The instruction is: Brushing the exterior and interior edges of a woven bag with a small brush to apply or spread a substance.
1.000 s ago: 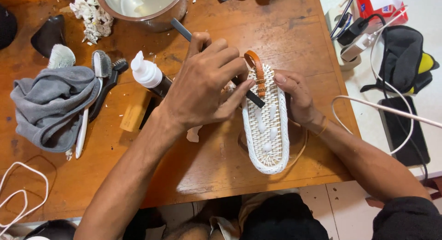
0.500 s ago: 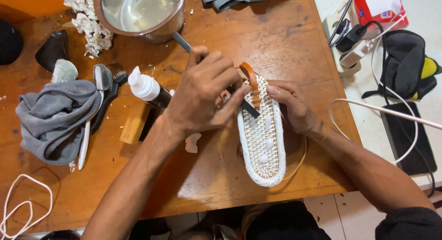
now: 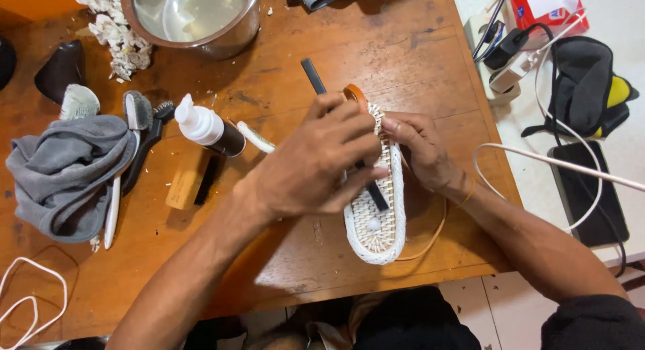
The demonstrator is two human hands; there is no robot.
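Observation:
A white woven shoe sole [image 3: 376, 222] with an orange strap at its far end lies on the wooden table [image 3: 416, 61]. My left hand [image 3: 316, 165] rests over the sole and grips a thin black tool [image 3: 314, 78] that runs across the weave. My right hand [image 3: 420, 148] presses against the sole's right edge and steadies it. A thin tan strap loops out from under the sole toward the table's front edge.
A metal pot [image 3: 195, 17] with liquid stands at the back. A white-capped bottle [image 3: 205, 128], brushes [image 3: 138, 118], a grey cloth [image 3: 64, 175] and a wooden block [image 3: 185, 182] lie left. Chargers, white cables [image 3: 537, 158] and a dark phone [image 3: 588, 195] lie right.
My left hand has shifted down along the sole with the black tool, whose far end now sticks out above the fingers. My right hand stays at the sole's edge.

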